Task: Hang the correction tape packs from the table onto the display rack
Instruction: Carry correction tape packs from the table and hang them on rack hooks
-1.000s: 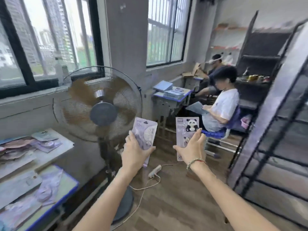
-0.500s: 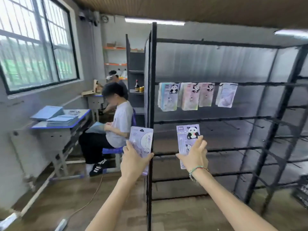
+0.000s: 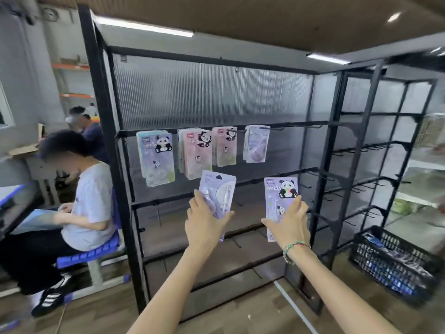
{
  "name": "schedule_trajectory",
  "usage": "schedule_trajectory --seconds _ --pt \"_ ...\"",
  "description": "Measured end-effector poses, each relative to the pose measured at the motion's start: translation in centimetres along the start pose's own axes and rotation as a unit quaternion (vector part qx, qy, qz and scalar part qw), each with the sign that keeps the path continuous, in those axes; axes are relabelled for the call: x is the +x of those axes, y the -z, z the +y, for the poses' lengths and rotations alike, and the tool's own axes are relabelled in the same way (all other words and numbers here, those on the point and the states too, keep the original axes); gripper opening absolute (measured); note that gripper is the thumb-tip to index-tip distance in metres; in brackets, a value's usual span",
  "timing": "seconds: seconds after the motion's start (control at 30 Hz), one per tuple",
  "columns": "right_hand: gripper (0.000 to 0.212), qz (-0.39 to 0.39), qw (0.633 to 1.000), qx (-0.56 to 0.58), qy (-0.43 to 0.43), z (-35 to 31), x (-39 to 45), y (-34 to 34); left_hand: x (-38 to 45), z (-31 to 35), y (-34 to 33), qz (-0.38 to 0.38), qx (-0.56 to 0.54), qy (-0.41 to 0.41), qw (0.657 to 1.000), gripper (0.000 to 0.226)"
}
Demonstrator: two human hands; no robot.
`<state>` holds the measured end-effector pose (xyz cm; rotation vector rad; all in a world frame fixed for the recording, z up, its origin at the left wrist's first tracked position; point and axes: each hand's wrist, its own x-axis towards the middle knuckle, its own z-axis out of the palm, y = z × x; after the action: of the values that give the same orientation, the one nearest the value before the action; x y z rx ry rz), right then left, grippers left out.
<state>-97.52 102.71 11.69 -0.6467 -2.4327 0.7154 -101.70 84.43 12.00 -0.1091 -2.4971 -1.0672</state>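
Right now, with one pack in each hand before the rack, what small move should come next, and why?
Probably raise the left hand so its plain purple pack reaches the rightmost filled hook, where similar packs hang. It is still below that bar.

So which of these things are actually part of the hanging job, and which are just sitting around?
Part of the job:
- left hand holding the lilac pack
- right hand holding the panda pack
- display rack
- hung packs on its top rail

Just lying about:
- black crate on the floor
- blue stool
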Motion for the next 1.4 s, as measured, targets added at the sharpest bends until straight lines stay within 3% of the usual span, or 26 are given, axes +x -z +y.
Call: schedule_trajectory --seconds 0.63,1.0,1.4 --pt "0.113 0.055 0.993 0.053 0.088 -0.1 23.0 -1.4 17.6 8.6 -11.8 0.107 -0.018 -0.07 0.992 0.111" --pt "0.115 -0.004 0.982 0.052 0.18 1.0 28.6 -2.1 18.9 10.2 -15.3 0.168 0.004 0.004 0.986 0.114" --pt "0.115 -0.039 0.968 0.104 0.224 2.1 30.2 -2.2 18.7 11.6 -16.0 0.213 0.063 0.076 0.972 0.115"
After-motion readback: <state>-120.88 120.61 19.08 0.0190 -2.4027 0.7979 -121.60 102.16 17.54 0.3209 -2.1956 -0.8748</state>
